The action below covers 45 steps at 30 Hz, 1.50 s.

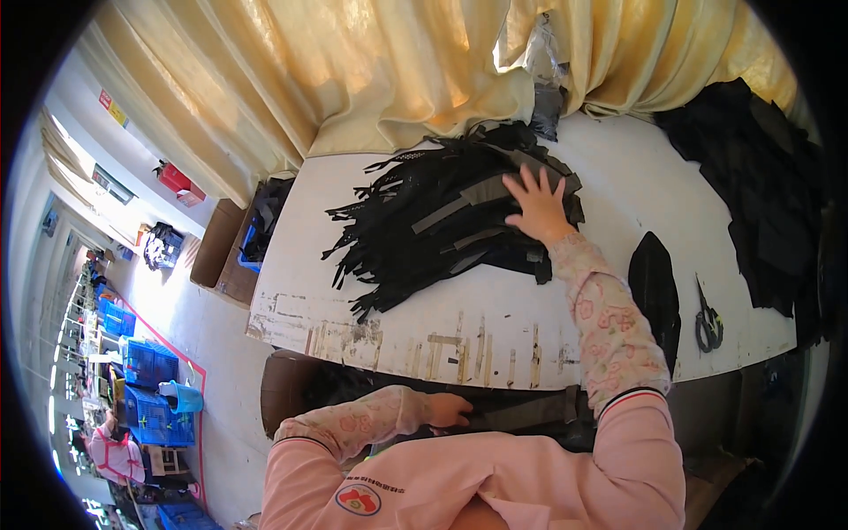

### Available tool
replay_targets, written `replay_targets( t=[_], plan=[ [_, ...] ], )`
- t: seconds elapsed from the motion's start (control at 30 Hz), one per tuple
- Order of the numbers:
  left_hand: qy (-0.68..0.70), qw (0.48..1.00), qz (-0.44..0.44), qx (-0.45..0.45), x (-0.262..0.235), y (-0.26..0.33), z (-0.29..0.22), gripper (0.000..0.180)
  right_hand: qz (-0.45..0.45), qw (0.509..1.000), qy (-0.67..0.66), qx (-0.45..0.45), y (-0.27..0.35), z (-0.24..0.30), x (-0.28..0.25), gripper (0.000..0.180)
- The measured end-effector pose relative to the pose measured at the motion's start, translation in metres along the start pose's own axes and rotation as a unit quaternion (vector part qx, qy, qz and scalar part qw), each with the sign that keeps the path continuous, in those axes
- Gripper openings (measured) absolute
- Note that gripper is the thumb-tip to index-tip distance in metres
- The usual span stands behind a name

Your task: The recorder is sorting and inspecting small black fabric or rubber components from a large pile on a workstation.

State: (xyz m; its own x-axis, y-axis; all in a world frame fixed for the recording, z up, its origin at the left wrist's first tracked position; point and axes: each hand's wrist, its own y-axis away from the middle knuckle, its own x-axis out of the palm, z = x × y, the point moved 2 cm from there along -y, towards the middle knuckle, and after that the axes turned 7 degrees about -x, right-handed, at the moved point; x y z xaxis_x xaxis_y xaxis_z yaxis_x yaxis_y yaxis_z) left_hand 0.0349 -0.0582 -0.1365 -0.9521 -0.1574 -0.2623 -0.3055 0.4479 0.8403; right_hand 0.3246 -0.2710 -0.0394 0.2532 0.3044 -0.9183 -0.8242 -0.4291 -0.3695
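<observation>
While right hand spreads flat on strap pile, left hand grips dark fabric, table edge hiding rest.

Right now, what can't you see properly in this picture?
- Head view: the left hand is below the table edge; what it grips is too dark.
- The right hand covers part of the black strap pile.
- The scissors are too small for detail.

White table bears black strips, scissors.
</observation>
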Motion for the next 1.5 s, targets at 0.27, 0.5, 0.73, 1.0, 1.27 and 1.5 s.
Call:
replay_targets(
  t=[0.27, 0.5, 0.73, 1.0, 1.27, 1.5],
  plan=[
    [0.027, 0.956, -0.214, 0.197, -0.097, 0.029, -0.048, 0.046, 0.021, 0.999, -0.040, -0.029, 0.091, 0.011, 0.049, 0.054],
    [-0.272, 0.781, -0.556, 0.081, -0.173, -0.033, -0.016, 0.076, -0.137, 0.976, -0.163, 0.038, 0.130, 0.004, 0.020, 0.054],
    [-0.244, 0.840, -0.477, 0.085, -0.158, -0.033, -0.031, 0.073, -0.032, 0.977, -0.079, 0.194, 0.144, -0.029, 0.024, 0.025],
    [-0.249, 0.721, -0.542, 0.352, -0.143, 0.043, -0.148, 0.061, -0.093, 0.977, -0.158, -0.109, 0.158, 0.062, -0.069, 0.025],
    [0.264, 0.795, -0.425, 0.342, -0.124, -0.023, -0.123, 0.024, -0.196, 0.970, -0.112, 0.093, 0.192, 0.082, -0.079, 0.054],
    [0.390, 0.779, -0.362, 0.332, -0.103, -0.035, -0.110, 0.016, -0.123, 0.981, -0.128, 0.078, 0.204, 0.073, -0.038, 0.042]
  ],
)
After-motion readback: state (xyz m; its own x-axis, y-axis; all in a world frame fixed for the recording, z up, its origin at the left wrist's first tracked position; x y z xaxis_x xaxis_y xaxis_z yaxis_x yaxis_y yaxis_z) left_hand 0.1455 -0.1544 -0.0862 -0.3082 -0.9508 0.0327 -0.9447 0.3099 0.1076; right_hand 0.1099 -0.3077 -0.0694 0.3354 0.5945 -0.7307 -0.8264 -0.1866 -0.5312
